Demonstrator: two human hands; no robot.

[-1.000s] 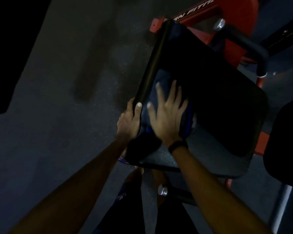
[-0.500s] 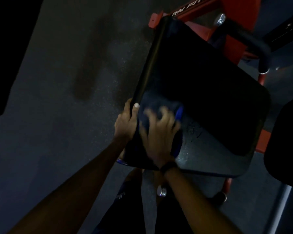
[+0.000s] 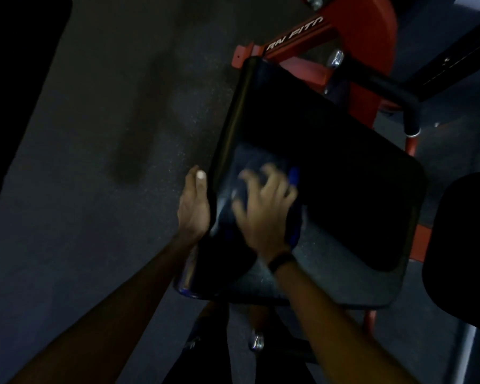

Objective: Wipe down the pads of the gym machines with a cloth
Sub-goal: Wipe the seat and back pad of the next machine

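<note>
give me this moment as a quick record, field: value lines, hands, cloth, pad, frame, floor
left hand: left hand grips the pad's left edge, thumb up along it
right hand: right hand presses the cloth with spread fingers, blurred
cloth: blue cloth lies under the right hand on the pad's near left part
pad: black pad, tilted in view, near part looks lighter and speckled
frame: red machine frame behind the pad, with partial white lettering
floor: dark speckled floor

Dark speckled rubber floor point(image 3: 94, 189) fills the left half. Red machine frame point(image 3: 366, 31) with partial white lettering point(image 3: 294, 34) at upper right; a black padded handle point(image 3: 385, 87) beside it; chrome bolt point(image 3: 257, 342) near bottom centre.
</note>
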